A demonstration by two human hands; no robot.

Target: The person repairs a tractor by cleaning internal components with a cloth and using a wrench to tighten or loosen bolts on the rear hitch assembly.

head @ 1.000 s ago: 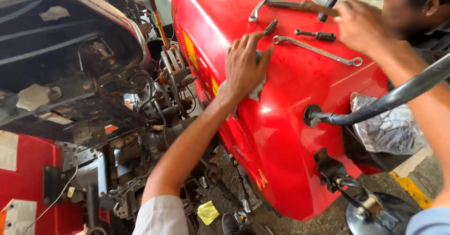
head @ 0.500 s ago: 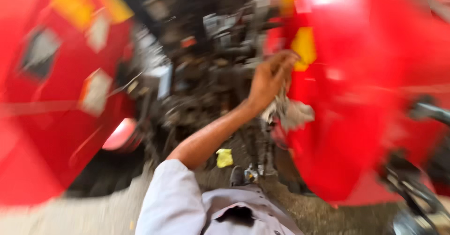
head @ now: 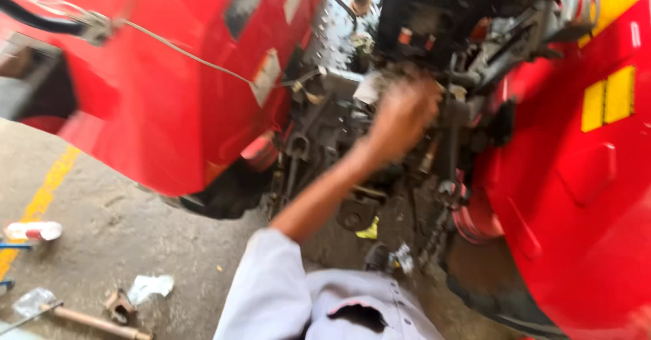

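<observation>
While your left arm stretched forward in its pale grey sleeve (head: 271, 292), your left hand (head: 401, 113) reached into the dark machinery (head: 352, 130) between the two red body panels, blurred by motion. Your fingers looked curled toward the greasy metal parts there, but whether they gripped anything could not be told. Your right hand was out of sight. A red fender (head: 156, 89) stood to the left of the hand, with a thin cable (head: 183, 54) running across it, and another red panel (head: 583, 197) with yellow stripes (head: 614, 96) rose on the right. Below your arm, a small yellow scrap (head: 369, 230) lay under the machine. Well apart, on the concrete floor (head: 122, 231) at the lower left, lay a wooden-handled tool (head: 91, 322), a crumpled white scrap (head: 150, 287) and a white cylinder (head: 32, 231) beside a yellow floor line (head: 42, 197).
</observation>
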